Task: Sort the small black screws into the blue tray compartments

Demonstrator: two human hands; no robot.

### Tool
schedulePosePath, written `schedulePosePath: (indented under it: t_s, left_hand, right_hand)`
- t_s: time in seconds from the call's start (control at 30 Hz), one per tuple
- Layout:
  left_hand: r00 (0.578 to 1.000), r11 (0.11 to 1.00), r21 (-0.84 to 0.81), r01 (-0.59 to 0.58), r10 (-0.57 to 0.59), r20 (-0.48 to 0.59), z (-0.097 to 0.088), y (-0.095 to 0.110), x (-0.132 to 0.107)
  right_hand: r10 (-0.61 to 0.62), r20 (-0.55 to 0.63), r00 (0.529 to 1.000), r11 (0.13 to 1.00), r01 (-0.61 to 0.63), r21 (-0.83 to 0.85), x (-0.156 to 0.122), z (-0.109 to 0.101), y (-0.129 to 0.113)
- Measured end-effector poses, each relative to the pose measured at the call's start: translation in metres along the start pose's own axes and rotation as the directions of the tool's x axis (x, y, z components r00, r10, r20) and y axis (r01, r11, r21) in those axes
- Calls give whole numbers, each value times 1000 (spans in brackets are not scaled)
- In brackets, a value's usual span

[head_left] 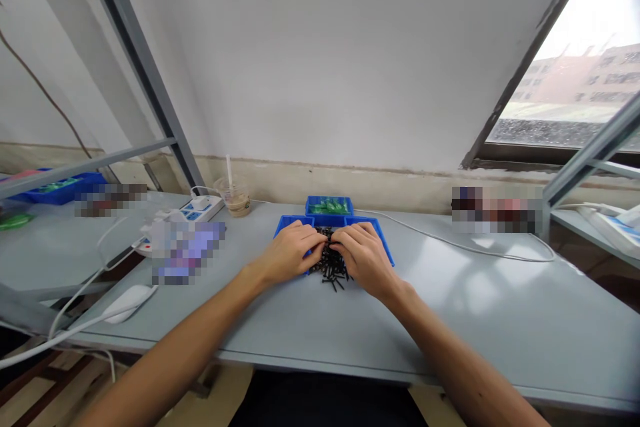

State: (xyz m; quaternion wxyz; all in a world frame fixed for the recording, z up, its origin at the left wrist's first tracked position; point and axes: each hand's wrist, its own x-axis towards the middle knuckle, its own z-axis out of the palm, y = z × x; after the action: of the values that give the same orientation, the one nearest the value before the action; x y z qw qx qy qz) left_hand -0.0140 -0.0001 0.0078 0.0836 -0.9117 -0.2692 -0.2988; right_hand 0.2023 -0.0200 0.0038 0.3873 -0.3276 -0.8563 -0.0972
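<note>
A heap of small black screws (334,275) lies on the desk in front of me, a few loose ones at its near edge. Over its left part, my left hand (293,252) has thumb and fingers pinched together. My right hand (364,255) mirrors it from the other side, also pinched, the fingertips almost meeting. Whatever is between the fingers is too small and dark to make out. Partly behind my hands stand a left blue bin (286,221) and a right blue bin (384,240). A back blue bin (330,219) holds small green pieces (331,205).
On the left are a plastic cup with a straw (235,199), a power strip (204,208), a blurred purple item (190,252) and a white plug-like piece (131,301) with cables. A white cable (450,245) crosses the right side. Grey frame posts (150,73) flank the desk (450,320).
</note>
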Motion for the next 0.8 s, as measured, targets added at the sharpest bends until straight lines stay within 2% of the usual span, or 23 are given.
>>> schedulePosePath:
  t_s: [0.23, 0.8]
  left_hand:
    - [1000, 1000, -10, 4, -4, -17, 1, 1, 0]
    - [999, 999, -41, 32, -31, 24, 0, 0, -1]
  right_hand:
    - [-4, -20, 1000, 999, 5, 36, 0, -1, -1]
    - [-23, -15, 1000, 999, 23, 33, -2, 3, -2]
